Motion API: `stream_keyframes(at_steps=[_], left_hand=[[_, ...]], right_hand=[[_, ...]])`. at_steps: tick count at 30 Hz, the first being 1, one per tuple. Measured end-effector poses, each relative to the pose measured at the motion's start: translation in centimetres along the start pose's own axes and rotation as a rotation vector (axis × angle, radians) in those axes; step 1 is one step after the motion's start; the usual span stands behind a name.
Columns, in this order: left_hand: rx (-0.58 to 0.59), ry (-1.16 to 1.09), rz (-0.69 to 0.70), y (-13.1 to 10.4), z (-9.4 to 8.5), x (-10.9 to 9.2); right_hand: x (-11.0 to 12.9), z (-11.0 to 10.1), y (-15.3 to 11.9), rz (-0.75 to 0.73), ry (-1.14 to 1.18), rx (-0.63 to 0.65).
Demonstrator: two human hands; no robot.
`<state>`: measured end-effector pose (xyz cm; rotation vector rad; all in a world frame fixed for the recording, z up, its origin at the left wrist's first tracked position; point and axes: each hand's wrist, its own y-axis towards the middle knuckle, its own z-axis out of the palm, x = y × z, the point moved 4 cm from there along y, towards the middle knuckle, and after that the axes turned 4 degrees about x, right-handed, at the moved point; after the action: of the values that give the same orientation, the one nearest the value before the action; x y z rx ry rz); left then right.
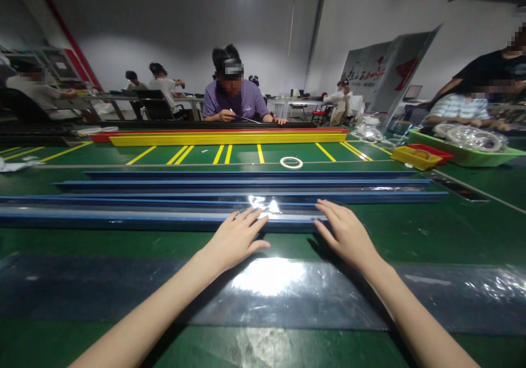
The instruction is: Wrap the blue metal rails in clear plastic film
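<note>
My left hand, fingers spread and nothing held, is at the near edge of a long blue channel strip. My right hand is also spread and empty, its fingertips by the right end of the same strip. Whether either hand touches the strip is unclear. Beneath my forearms a wide transparent film lies flat across the green table. More blue strips lie side by side beyond my hands.
Farther off are a white ring, a yellow bar, a yellow bin and a green tray of clear coils. A dark flat object lies at right. A person in purple works across the table.
</note>
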<state>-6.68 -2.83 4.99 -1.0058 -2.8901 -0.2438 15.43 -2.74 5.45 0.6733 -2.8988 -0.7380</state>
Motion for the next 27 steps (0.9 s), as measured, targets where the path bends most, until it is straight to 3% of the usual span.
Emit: stream_keyframes(at_steps=[4,7,12,16,22,27], left_hand=[[0.016,0.073,-0.173,-0.4,-1.2,1.1],[-0.014,0.116,-0.22,-0.4,-1.8,1.1],[-0.135,0.09,-0.066,0.5,-1.3,-1.7],[-0.164,0.049,0.039,1.5,-0.1,-3.5],[-0.172,0.013,0.053,1.9,0.6,-3.2],[-0.197,0.076,-0.065,1.8,-0.4,-2.5]], right_hand=[[-2.1,-1.0,-0.2,0.167,-0.094,-0.027],[-1.1,-0.2,-0.2,0.13,-0.115,0.059],[2.6,1.5,-0.2,-0.078,-0.033,0.065],[3.4,1.8,-0.3,-0.184,0.014,0.056],[0.1,0.0,0.1,-0.046,0.021,-0.003],[-2.7,-1.3,0.5,0.11,0.059,0.03]])
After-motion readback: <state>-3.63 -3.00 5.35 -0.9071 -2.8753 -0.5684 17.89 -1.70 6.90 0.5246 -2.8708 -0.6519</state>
